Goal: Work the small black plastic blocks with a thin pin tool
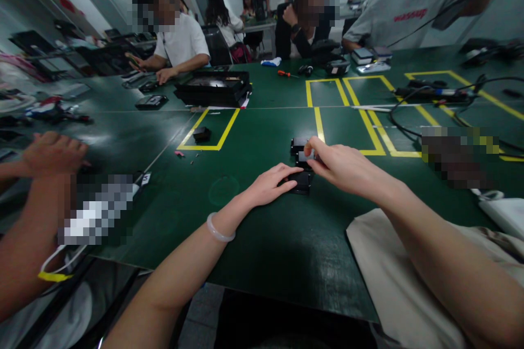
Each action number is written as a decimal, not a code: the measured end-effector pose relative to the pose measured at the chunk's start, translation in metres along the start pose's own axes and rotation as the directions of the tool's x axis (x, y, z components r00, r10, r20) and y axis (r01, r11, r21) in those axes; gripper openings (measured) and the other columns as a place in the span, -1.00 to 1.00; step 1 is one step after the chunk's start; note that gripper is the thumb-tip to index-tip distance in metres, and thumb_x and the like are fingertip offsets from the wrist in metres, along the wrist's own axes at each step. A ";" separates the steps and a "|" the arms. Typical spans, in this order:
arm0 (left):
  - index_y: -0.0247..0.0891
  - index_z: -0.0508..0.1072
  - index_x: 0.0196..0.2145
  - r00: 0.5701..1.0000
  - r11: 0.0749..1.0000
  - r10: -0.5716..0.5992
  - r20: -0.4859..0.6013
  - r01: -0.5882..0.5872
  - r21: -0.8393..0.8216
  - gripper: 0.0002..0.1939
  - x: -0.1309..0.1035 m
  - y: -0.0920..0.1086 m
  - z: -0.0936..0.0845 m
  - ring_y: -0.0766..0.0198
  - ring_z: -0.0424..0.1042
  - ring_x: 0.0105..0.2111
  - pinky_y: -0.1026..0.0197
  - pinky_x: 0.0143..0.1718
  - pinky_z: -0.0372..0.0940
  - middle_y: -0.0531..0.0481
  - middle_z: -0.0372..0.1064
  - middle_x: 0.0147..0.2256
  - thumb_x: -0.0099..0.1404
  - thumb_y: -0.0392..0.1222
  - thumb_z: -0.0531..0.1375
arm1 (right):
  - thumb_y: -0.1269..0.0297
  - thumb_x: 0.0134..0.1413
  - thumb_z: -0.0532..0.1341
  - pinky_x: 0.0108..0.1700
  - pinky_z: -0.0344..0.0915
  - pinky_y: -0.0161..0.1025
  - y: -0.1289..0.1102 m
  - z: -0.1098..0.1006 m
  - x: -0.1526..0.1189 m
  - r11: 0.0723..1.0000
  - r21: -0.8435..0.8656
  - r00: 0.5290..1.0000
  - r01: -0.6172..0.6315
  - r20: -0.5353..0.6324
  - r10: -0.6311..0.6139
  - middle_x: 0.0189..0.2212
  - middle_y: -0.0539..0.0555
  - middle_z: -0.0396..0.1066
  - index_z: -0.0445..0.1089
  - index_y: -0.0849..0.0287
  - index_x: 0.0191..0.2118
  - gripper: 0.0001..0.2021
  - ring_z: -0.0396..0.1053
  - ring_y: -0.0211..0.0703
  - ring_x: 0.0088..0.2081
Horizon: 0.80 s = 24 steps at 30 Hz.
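Three black box-like parts sit in a row on the green table in front of me. My left hand (272, 184) rests at the nearest black part (302, 182), its fingers along the upper edge and its thumb over the near side. Just behind it lies the middle black part (302, 159), with a greyish top. My right hand (333, 161) is closed in a pinch right above that middle part; what sits between its fingertips is too small to make out. The farthest black part (298, 144) is partly covered by my right fingers.
Yellow tape (219, 144) marks rectangles on the green table (262, 245). A small black block (202, 134) stands left, with tiny bits nearby. Farther back are a black tray (216, 87) and a red screwdriver (285, 73). Cables and beige cloth (368, 245) lie right. Co-workers sit around.
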<state>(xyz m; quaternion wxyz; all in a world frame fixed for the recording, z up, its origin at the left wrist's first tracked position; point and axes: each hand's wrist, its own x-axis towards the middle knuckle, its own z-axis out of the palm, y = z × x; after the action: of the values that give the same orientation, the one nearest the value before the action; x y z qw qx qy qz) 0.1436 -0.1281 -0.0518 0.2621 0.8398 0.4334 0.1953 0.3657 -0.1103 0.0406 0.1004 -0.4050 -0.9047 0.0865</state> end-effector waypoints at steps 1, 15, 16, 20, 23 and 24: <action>-0.03 0.18 0.24 1.000 1.000 0.002 0.000 -0.002 0.000 -0.55 0.000 0.000 0.000 0.15 0.31 -0.01 0.10 0.04 0.22 -0.06 0.27 -0.03 0.46 0.03 -0.04 | 0.22 0.27 -0.03 -0.44 0.01 -0.27 0.000 0.000 0.000 1.000 0.015 1.000 0.004 0.002 -0.004 -0.39 0.05 0.42 0.15 0.12 -0.03 -0.79 0.34 -0.12 -0.42; -0.04 0.19 0.24 1.000 1.000 0.005 -0.008 -0.005 0.013 -0.56 0.000 0.000 0.001 0.16 0.32 -0.03 0.11 0.03 0.23 -0.05 0.27 -0.04 0.45 0.00 -0.03 | 0.20 0.28 -0.03 -0.42 0.02 -0.28 0.001 0.000 0.001 0.999 0.041 1.000 0.020 0.014 -0.020 -0.40 0.05 0.43 0.17 0.12 -0.07 -0.81 0.36 -0.13 -0.40; -0.04 0.19 0.23 1.000 1.000 0.007 -0.008 -0.007 0.016 -0.56 0.000 0.000 0.001 0.15 0.32 -0.03 0.11 0.03 0.23 -0.05 0.27 -0.05 0.45 0.00 -0.03 | 0.18 0.28 -0.03 -0.42 0.02 -0.28 0.000 0.000 0.000 0.999 0.042 1.000 0.017 0.010 -0.017 -0.40 0.04 0.43 0.18 0.12 -0.07 -0.80 0.36 -0.13 -0.40; -0.06 0.21 0.22 1.000 1.000 0.005 -0.001 -0.005 0.024 -0.57 0.000 0.000 0.001 0.15 0.32 -0.05 0.10 0.03 0.23 -0.06 0.27 -0.06 0.45 0.01 -0.03 | 0.09 0.28 0.00 -0.44 -0.01 -0.28 -0.001 0.000 0.002 0.999 -0.023 0.999 -0.036 -0.016 0.036 -0.48 0.03 0.40 0.24 0.11 -0.13 -0.77 0.33 -0.12 -0.46; -0.04 0.18 0.24 1.000 1.000 -0.007 0.005 0.007 0.019 -0.56 0.000 0.001 0.000 0.16 0.32 -0.06 0.10 0.02 0.23 -0.06 0.27 -0.04 0.46 0.02 -0.04 | 0.16 0.28 -0.02 -0.44 -0.01 -0.28 -0.001 0.000 0.002 0.999 -0.022 1.000 -0.028 -0.008 0.028 -0.49 0.02 0.39 0.24 0.11 -0.13 -0.80 0.31 -0.14 -0.47; -0.04 0.18 0.24 1.000 1.000 -0.007 0.005 0.007 0.016 -0.55 0.000 0.001 0.000 0.16 0.32 -0.06 0.10 0.02 0.23 -0.06 0.27 -0.04 0.46 0.02 -0.04 | 0.18 0.28 -0.02 -0.44 -0.01 -0.28 0.000 0.001 0.002 1.000 -0.006 1.000 -0.016 -0.003 0.016 -0.48 0.02 0.39 0.23 0.12 -0.12 -0.81 0.31 -0.14 -0.47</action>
<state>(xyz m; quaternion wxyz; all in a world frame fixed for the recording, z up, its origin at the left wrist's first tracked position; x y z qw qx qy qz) 0.1437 -0.1287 -0.0509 0.2574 0.8407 0.4374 0.1889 0.3640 -0.1090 0.0404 0.1000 -0.4126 -0.9015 0.0838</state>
